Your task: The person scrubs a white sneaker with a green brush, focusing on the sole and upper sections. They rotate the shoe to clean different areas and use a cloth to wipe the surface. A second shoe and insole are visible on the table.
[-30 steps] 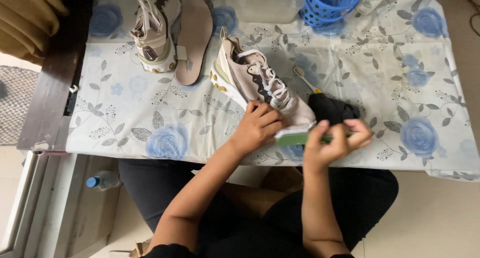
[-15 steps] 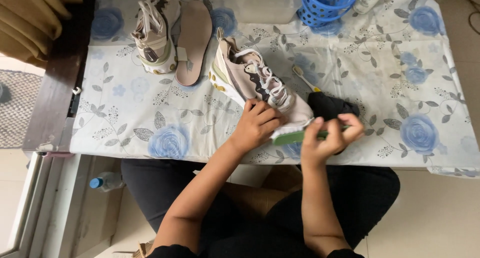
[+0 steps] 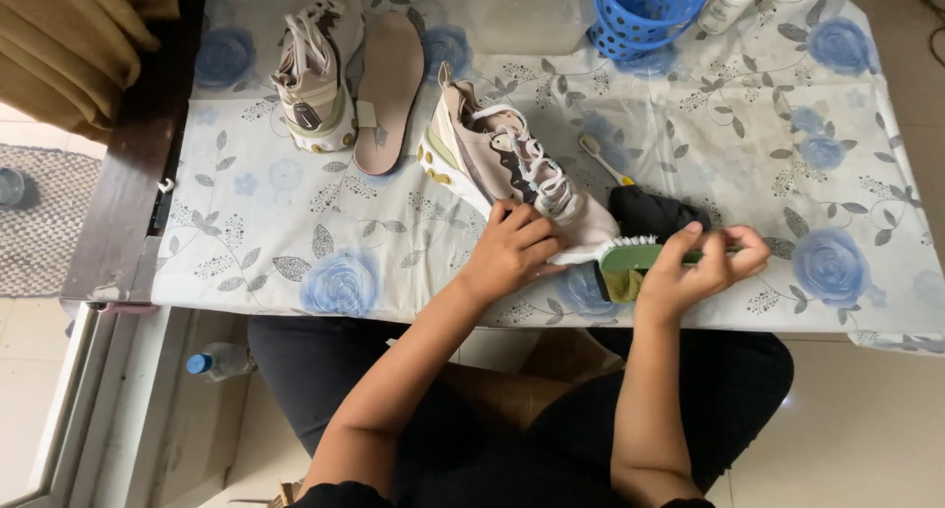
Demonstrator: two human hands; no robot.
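Nearest, the right hand [image 3: 704,267] grips a green scrub brush [image 3: 640,257], white bristles against the toe of the beige sneaker [image 3: 512,168]. The left hand [image 3: 514,247] presses on that sneaker — its long axis runs heel at 10 o'clock, toe at 4. Farther off at 12, a perforated blue plastic basket [image 3: 645,11], contents hidden.

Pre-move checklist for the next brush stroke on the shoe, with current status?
1. Left hand steadying the beige sneaker: ok, fingers rest on its toe end.
2. Right hand grip on the green brush: ok.
3. Bristles touching the toe: cannot tell, they sit right at its edge.
4. Sneaker fully on the floral tablecloth: ok.
5. Dark cloth out of the brush's way: not ok, it lies right behind the brush.
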